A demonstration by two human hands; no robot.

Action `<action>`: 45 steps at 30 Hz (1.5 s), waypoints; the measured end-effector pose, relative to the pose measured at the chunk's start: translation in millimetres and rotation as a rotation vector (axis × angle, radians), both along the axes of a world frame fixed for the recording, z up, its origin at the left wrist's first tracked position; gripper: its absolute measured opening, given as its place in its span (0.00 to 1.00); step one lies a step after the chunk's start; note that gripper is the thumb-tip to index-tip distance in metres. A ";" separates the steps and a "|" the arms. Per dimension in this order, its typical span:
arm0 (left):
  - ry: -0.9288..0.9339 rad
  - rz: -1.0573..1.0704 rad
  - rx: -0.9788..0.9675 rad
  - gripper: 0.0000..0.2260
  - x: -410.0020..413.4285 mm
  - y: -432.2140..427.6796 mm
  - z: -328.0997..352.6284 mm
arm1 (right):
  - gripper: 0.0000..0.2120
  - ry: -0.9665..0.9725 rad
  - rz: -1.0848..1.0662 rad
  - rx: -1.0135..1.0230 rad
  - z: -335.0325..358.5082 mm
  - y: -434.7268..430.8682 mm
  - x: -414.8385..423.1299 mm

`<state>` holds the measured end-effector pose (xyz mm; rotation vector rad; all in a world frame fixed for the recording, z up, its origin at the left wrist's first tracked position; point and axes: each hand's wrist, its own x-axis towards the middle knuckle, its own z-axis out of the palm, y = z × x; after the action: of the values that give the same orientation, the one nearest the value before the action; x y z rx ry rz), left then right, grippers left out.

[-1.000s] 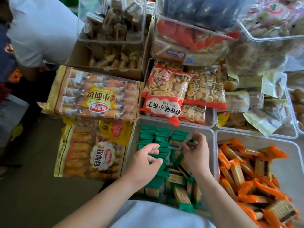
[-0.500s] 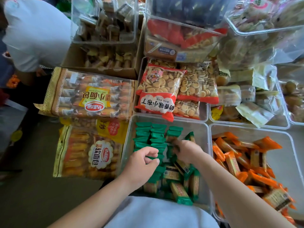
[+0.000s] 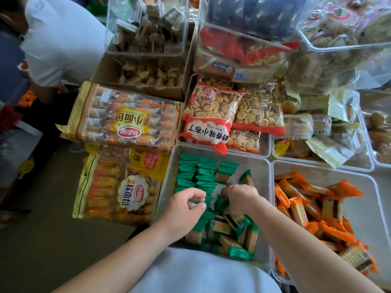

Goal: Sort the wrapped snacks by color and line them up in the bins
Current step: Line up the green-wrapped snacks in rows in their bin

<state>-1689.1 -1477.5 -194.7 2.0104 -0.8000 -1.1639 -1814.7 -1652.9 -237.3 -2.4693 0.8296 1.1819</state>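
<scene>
A clear bin (image 3: 261, 166) in front of me holds green-wrapped snacks (image 3: 201, 172) lined up in rows at its far left, with a loose heap (image 3: 230, 231) at the near end. One green snack (image 3: 246, 178) stands tilted apart from the rows. My left hand (image 3: 184, 210) hovers over the left rows with fingers curled, pinching the edge of a green wrapper. My right hand (image 3: 241, 198) reaches down into the heap, fingers curled round green wrappers. The bin to the right (image 3: 347, 174) holds a loose pile of orange-wrapped snacks (image 3: 313, 210).
Two large bags of bread rolls (image 3: 124, 121) lie left of the green bin. Red biscuit bags (image 3: 211, 115) fill the bin behind it. More clear bins of snacks stack at the back and right. A person in a white shirt (image 3: 61, 39) bends at far left.
My right hand has pulled back from the far rows toward the near heap and dipped into it. My left hand's fingers have curled in over the left rows.
</scene>
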 end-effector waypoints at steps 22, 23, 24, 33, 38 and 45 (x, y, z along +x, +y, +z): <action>0.016 -0.012 -0.037 0.09 -12.0 12.2 -6.8 | 0.33 -0.245 -0.184 -0.131 -6.1 53.3 -54.6; 0.022 -0.014 -0.039 0.09 -13.7 13.5 -7.3 | 0.31 -0.257 -0.195 -0.126 -6.1 52.4 -53.2; 0.026 -0.016 -0.040 0.09 -15.3 15.7 -7.8 | 0.29 -0.263 -0.200 -0.127 -4.4 51.8 -51.7; 0.030 -0.003 -0.032 0.10 -16.1 30.8 -6.4 | 0.21 -0.407 -0.432 -0.118 21.2 61.4 -56.9; -0.039 -0.094 -0.070 0.16 -18.9 29.0 5.9 | 0.15 -0.878 -1.131 0.222 59.2 73.7 -70.1; 0.133 -0.167 -0.206 0.15 -40.1 9.2 18.7 | 0.11 -1.070 -1.504 0.667 94.0 100.9 -89.1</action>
<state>-1729.2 -1468.3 -176.0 1.7062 -0.9914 -1.2401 -1903.8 -1552.0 -143.3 -0.9721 1.1648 -0.3728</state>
